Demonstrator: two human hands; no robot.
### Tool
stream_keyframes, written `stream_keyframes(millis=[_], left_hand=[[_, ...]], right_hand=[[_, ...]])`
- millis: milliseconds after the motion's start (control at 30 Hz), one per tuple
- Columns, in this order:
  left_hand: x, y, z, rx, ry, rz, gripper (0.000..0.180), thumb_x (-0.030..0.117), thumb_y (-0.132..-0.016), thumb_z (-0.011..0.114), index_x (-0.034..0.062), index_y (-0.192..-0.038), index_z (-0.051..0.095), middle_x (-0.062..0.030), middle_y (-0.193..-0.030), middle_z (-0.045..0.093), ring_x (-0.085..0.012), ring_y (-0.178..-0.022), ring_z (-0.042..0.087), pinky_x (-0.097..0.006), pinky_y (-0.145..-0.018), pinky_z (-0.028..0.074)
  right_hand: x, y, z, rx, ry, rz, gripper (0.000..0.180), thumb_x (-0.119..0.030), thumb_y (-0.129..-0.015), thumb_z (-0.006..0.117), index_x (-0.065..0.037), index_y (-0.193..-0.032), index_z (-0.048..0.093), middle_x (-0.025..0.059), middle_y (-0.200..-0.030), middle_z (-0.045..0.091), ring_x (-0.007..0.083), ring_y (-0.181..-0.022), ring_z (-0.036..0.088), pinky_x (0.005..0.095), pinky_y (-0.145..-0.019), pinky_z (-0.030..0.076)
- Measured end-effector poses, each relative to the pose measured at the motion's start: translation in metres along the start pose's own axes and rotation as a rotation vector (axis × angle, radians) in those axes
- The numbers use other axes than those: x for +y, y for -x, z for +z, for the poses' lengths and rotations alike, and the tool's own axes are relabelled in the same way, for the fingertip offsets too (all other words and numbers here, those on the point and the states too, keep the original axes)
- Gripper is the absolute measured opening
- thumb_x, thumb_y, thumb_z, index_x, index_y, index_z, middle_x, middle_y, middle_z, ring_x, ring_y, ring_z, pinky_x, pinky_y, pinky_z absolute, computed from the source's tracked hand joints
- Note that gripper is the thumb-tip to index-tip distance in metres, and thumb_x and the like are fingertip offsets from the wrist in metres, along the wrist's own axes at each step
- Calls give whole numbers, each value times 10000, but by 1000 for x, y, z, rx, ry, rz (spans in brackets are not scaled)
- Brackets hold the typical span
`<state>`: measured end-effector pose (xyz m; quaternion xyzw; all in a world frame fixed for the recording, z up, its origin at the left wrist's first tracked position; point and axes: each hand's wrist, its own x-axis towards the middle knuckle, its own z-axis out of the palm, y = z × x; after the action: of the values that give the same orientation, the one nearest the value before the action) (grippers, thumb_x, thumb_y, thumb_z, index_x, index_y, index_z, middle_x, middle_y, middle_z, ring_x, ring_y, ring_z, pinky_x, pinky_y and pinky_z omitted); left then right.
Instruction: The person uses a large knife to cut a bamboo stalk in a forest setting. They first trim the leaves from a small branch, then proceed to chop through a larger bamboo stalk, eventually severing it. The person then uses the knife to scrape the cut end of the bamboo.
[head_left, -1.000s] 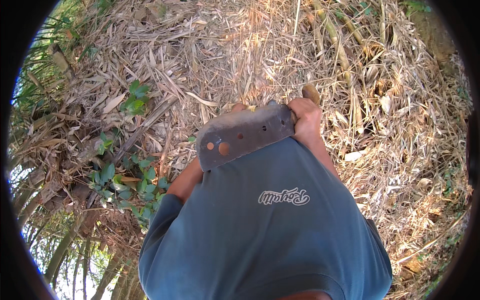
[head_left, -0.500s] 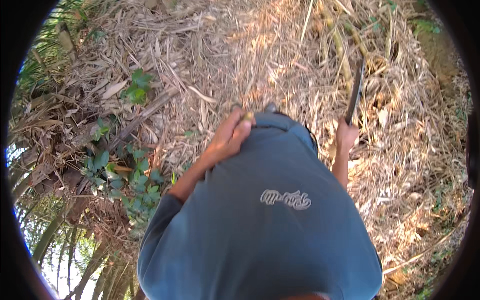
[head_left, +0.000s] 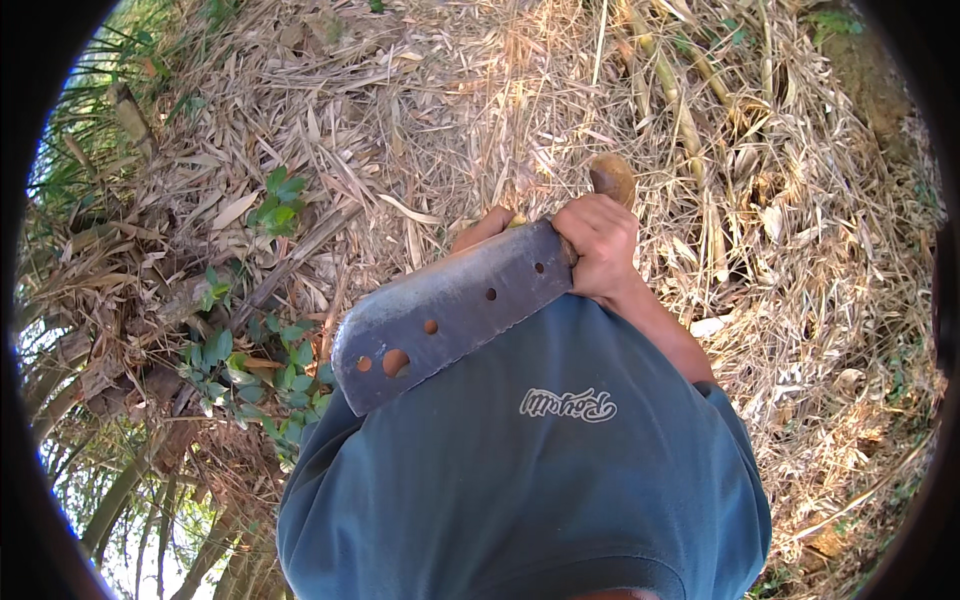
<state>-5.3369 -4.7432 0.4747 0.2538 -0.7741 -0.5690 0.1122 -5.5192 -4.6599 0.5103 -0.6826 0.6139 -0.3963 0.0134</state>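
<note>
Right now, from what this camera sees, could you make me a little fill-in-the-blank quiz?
1. The right hand grips the broad blade by its ____.
2. The blade is pierced by several round ____.
3. The blade partly hides the ____ hand from view.
4. The low leafy plants left of centre are ____ in colour.

Missing words: handle; holes; left; green.
</note>
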Motion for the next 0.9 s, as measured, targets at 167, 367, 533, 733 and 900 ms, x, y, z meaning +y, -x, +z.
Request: stream_keyframes(millis=[167, 367, 533, 733, 900], left_hand=[[-3, 4, -4, -43, -48, -48, 274, 274, -965, 568, 39, -1102, 538, -37, -776, 538, -161, -712, 552, -299, -647, 432], [-1, 4, -7, -79, -121, -56, 290, 266, -947, 590, 43, -1125, 535, -44, -790, 554, -183, -731, 579, -312, -664, 447], [-6, 6, -6, -131, -217, -57, 309, 258, -933, 609, 47, -1145, 532, -49, -801, 567, -202, -747, 601, -324, -678, 460], [-13, 5, -5, -173, -275, -52, 337, 250, -916, 631, 51, -1168, 528, -56, -814, 583, -225, -767, 627, -337, -694, 475], [-15, 7, 0, -146, -56, -248, 294, 285, -917, 630, 53, -1085, 564, -54, -839, 609, -222, -736, 610, -339, -678, 473]], right_hand=[[2, 0, 6, -19, -26, -20, 171, -161, -596, 678, -66, -662, 552, 85, -613, 553, 281, -578, 602, 378, -581, 489], [3, -2, 6, -51, -38, -35, 172, -162, -601, 680, -66, -671, 555, 84, -620, 562, 282, -584, 605, 379, -591, 492], [2, 0, 9, -76, -11, -13, 140, -144, -615, 660, -69, -673, 557, 83, -629, 565, 281, -601, 612, 379, -604, 495], [5, 11, 13, -95, 21, 14, 110, -123, -630, 644, -72, -679, 559, 76, -625, 560, 283, -612, 609, 384, -608, 491], [5, 21, 14, -81, 38, 82, 110, -112, -632, 655, -76, -671, 559, 75, -625, 560, 282, -609, 606, 385, -605, 489]])
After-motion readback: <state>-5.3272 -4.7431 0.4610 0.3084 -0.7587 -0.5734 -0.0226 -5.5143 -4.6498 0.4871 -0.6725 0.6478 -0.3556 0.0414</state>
